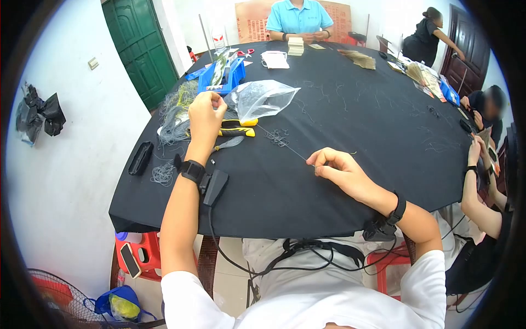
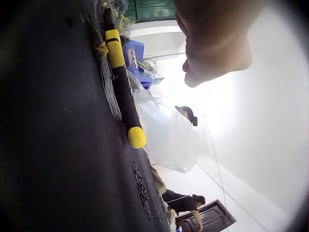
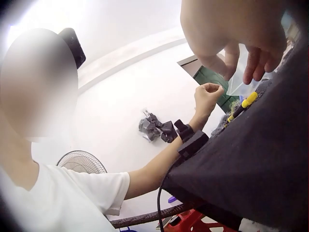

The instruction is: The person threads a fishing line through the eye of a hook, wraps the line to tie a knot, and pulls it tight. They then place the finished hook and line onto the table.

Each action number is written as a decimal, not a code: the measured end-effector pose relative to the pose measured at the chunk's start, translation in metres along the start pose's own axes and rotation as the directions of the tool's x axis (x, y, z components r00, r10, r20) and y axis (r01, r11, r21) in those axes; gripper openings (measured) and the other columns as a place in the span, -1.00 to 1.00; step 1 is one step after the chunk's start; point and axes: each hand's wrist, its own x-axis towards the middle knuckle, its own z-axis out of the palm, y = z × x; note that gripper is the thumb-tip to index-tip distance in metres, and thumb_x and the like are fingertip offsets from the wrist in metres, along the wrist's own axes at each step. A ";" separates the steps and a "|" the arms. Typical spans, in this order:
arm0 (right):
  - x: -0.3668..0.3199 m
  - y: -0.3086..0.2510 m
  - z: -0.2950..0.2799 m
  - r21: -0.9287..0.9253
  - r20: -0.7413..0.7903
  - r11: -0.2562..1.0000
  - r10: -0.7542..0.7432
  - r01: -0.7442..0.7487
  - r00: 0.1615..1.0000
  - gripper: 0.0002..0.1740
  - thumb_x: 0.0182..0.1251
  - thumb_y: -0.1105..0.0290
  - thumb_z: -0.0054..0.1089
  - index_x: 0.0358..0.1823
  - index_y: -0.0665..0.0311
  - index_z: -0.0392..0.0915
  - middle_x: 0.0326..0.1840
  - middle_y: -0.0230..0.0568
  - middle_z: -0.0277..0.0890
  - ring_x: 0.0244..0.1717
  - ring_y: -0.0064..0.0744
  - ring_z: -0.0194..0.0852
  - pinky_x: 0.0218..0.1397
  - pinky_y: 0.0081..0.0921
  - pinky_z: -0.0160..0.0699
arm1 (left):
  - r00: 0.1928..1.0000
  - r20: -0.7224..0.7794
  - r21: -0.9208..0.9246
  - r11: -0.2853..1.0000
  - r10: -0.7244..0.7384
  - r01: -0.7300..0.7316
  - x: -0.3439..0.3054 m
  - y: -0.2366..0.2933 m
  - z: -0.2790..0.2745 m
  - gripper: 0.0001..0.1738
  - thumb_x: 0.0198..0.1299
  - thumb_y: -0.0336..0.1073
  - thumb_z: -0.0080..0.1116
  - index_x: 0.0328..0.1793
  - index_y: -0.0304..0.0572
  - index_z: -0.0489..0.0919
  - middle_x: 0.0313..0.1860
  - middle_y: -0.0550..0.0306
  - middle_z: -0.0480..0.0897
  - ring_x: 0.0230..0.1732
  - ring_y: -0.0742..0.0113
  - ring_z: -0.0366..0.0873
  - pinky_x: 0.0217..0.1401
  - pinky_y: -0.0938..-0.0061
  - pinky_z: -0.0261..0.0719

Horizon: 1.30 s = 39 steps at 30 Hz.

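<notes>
Recorded: bench [image 1: 356, 126] was plain black, unpatterned; thread [image 1: 285, 145] pale grey; thread tangle [image 1: 172, 123] grey with yellow-green strands; tool [image 1: 236, 127] had yellow-and-black handles; tray [image 1: 222, 77] blue; bag [image 1: 262, 97] clear; door [image 1: 143, 44] dark green; stool [image 1: 139, 255] red; wrist strap [image 1: 193, 171] black.

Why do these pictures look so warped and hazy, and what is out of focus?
Head view: a fisheye lens bows the table edge, black rings the frame, the thread barely shows. Left wrist view: the left hand is a blur close to the lens, the wall glares white. Right wrist view: the right hand is soft too.
</notes>
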 end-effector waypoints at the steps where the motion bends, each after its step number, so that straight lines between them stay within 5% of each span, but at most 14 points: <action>1: 0.000 -0.002 0.000 -0.005 -0.002 1.000 0.002 -0.002 1.000 -0.88 0.20 0.37 0.06 -0.43 0.26 0.46 -0.12 -0.31 0.47 -0.19 -0.62 0.35 -0.17 -0.63 0.28 | 0.994 0.029 -0.057 0.993 -0.105 0.107 0.000 0.002 -0.002 -0.89 -0.06 -0.40 0.23 -0.38 -0.29 0.62 -0.45 0.02 0.65 -0.42 0.32 0.59 -0.32 0.42 0.49; 7: 0.001 -0.006 -0.005 0.047 -0.021 0.999 0.023 -0.022 1.000 -0.88 0.23 0.39 0.06 -0.44 0.26 0.45 -0.12 -0.32 0.46 -0.20 -0.65 0.34 -0.15 -0.64 0.29 | 0.889 0.208 -0.601 0.664 -0.407 0.445 0.010 -0.029 -0.001 -0.83 0.06 -0.34 0.27 -0.34 -0.35 0.68 -0.46 0.16 0.67 -0.51 0.57 0.45 -0.42 0.66 0.37; 16: 0.006 -0.012 -0.018 0.086 -0.108 0.996 0.028 -0.019 0.994 -0.88 0.24 0.42 0.04 -0.43 0.29 0.46 -0.14 -0.28 0.47 -0.15 -0.61 0.33 -0.01 -0.58 0.29 | 0.885 0.180 -0.574 0.684 -0.430 0.449 0.010 -0.025 -0.002 -0.78 0.08 -0.28 0.28 -0.27 -0.31 0.67 -0.43 0.20 0.66 -0.50 0.64 0.37 -0.43 0.71 0.25; 20: 0.009 -0.014 -0.027 0.035 -0.327 0.993 0.118 -0.113 0.937 -0.80 0.25 0.24 0.12 -0.40 0.21 0.53 -0.32 -0.37 0.53 -0.25 -0.65 0.38 -0.18 -0.64 0.26 | 0.885 0.211 -0.650 0.617 -0.415 0.444 0.007 -0.002 -0.001 -0.76 0.12 -0.22 0.25 -0.20 -0.24 0.67 -0.36 0.25 0.66 -0.43 0.65 0.39 -0.41 0.73 0.22; 24: 0.015 0.006 -0.048 0.102 -0.467 0.989 0.144 -0.108 0.873 -0.73 0.28 0.16 0.11 -0.39 0.20 0.55 -0.36 -0.41 0.52 -0.29 -0.67 0.36 -0.29 -0.70 0.20 | 0.944 0.273 -0.707 0.626 -0.185 0.327 -0.003 0.039 0.002 -0.79 0.17 -0.27 0.20 -0.15 -0.22 0.66 -0.27 0.26 0.66 -0.28 0.65 0.50 -0.32 0.70 0.31; 28: 0.013 -0.013 -0.034 0.367 -0.304 0.930 0.114 0.006 0.946 -0.87 0.34 0.36 0.04 -0.23 0.26 0.48 -0.18 -0.31 0.52 -0.34 -0.67 0.41 -0.33 -0.74 0.30 | 0.911 0.411 -0.743 0.585 0.016 0.325 -0.026 0.095 -0.003 -0.86 0.12 -0.42 0.24 -0.19 -0.26 0.66 -0.27 0.20 0.65 -0.30 0.58 0.53 -0.25 0.68 0.47; 30: 0.009 -0.022 -0.022 0.313 -0.201 0.949 0.047 0.019 0.978 -0.80 0.30 0.39 0.07 -0.11 0.33 0.43 -0.08 -0.19 0.48 -0.29 -0.54 0.50 -0.38 -0.70 0.40 | 0.900 0.413 -0.810 0.508 0.137 0.294 -0.037 0.111 -0.003 -0.85 0.11 -0.42 0.24 -0.19 -0.28 0.66 -0.24 0.22 0.63 -0.32 0.59 0.51 -0.28 0.74 0.45; 34: -0.001 -0.032 -0.011 0.478 0.031 0.874 0.082 -0.086 0.996 -0.70 0.28 0.46 0.09 0.01 0.38 0.33 0.06 -0.06 0.42 -0.23 -0.36 0.61 -0.48 -0.67 0.50 | 0.877 0.397 -0.780 0.604 0.271 0.167 -0.056 0.117 0.006 -0.86 0.04 -0.43 0.28 -0.22 -0.14 0.70 -0.30 0.31 0.59 -0.46 0.71 0.37 -0.54 0.80 0.16; 39: 0.001 -0.019 -0.015 0.550 0.188 0.810 0.115 -0.202 0.975 -0.72 0.29 0.45 0.08 -0.01 0.34 0.33 -0.17 -0.17 0.51 -0.25 -0.41 0.58 -0.35 -0.63 0.53 | 0.880 0.379 -0.749 0.654 0.288 0.109 -0.062 0.132 -0.002 -0.84 0.01 -0.43 0.29 -0.24 -0.06 0.72 -0.35 0.34 0.56 -0.50 0.73 0.33 -0.61 0.76 0.05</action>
